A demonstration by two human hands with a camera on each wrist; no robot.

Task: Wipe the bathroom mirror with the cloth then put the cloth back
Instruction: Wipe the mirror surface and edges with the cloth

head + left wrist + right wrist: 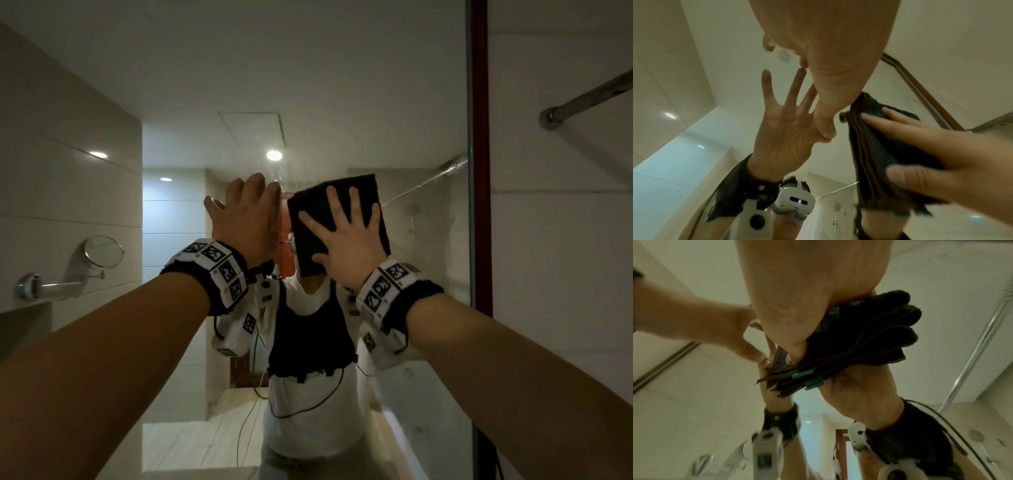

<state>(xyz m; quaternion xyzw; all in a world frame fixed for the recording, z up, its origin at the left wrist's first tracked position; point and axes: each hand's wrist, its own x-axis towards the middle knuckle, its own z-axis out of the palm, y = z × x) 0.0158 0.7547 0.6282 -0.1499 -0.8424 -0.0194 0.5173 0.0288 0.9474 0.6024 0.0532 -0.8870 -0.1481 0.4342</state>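
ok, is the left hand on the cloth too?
No: in the head view the left hand lies flat on the bare mirror beside the cloth, which only the right hand presses.

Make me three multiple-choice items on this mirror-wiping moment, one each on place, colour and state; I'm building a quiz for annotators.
1. Where is the cloth?
A. Hung on the towel rail
B. Pressed flat on the mirror under the right hand
C. Lying on the floor

2. What colour is the cloth?
A. Dark, near black
B. White
C. Bright yellow

3. How is the left hand?
A. Clenched in a fist
B. Gripping the cloth
C. Open, fingers straight, touching the glass beside the cloth

Key: 1 B, spread fingers lie on the cloth against the glass. 2 A, it looks dark in all three views. 3 C, the left wrist view shows fingertips meeting their reflection.
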